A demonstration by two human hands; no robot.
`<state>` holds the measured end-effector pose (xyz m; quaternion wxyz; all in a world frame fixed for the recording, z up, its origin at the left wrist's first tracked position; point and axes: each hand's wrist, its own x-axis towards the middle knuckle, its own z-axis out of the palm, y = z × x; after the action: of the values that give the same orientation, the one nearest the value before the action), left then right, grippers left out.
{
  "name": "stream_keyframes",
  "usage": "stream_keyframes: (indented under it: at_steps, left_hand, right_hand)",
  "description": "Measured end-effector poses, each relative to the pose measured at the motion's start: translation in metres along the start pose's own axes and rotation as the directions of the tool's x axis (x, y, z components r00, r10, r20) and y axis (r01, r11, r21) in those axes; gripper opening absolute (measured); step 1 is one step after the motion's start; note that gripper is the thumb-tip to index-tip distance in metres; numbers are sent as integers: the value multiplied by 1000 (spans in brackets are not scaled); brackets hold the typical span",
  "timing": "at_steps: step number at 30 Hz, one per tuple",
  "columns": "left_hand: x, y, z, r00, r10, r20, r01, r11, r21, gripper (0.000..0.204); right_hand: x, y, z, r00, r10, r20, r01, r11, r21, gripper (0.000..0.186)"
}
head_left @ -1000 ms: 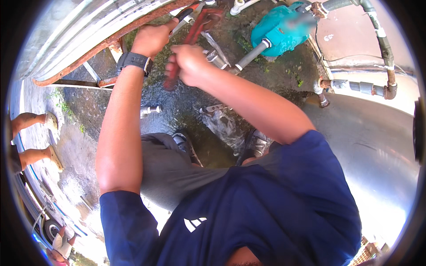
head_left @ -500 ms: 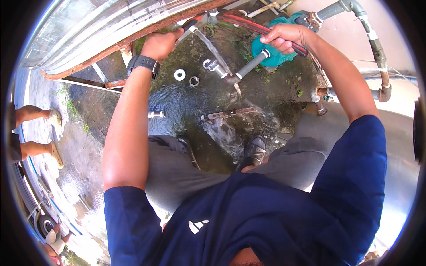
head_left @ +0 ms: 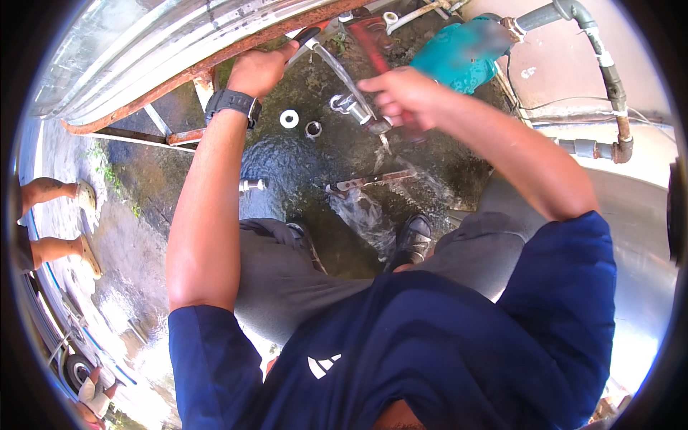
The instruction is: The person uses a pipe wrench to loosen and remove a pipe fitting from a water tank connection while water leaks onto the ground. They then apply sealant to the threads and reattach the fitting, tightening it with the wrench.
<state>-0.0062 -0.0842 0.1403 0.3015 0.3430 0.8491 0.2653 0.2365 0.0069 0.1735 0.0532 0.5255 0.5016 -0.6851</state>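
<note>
My left hand [head_left: 259,70] grips the black handle of a tool [head_left: 307,36] at the top, beside a rusty rail [head_left: 229,49]. My right hand [head_left: 405,97] is closed on a red pipe wrench [head_left: 369,44], blurred and slanting down from the upper pipework. Water [head_left: 337,68] pours from a white fitting [head_left: 312,44] between my hands. Below lie a grey pipe joint [head_left: 349,106], a white ring [head_left: 289,119], a small metal ring [head_left: 313,130], a flat rusty bar [head_left: 373,179] and a short white fitting [head_left: 252,185] on the wet ground [head_left: 294,165].
A teal pump [head_left: 451,57] stands upper right, linked to grey pipes [head_left: 610,89] along the wall. A corrugated metal sheet [head_left: 143,50] fills the upper left. Another person's legs [head_left: 54,251] are at the far left. A wheel [head_left: 77,371] is lower left.
My right hand swung right and up with the red wrench to over the pump, then back down-left, steepening the wrench again. My left hand stays on its tool, shifted slightly right.
</note>
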Motion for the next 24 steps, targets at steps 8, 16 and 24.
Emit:
stream_keyframes:
  at_steps: [8, 16, 24]
  left_hand:
    - [-3, 5, -3, 999, 1, 51, -2, 1000, 28, 59]
    - [-5, 1, -2, 995, 75, 64, -72, 996, -52, 55]
    - [-10, 9, -4, 995, -34, 93, 40, 997, -62, 54]
  right_hand:
    - [115, 8, 196, 918, -345, -195, 394, 743, 540, 15]
    - [68, 42, 134, 973, -166, -159, 230, 743, 629, 13]
    - [-6, -39, -90, 971, 157, 180, -105, 957, -270, 23]
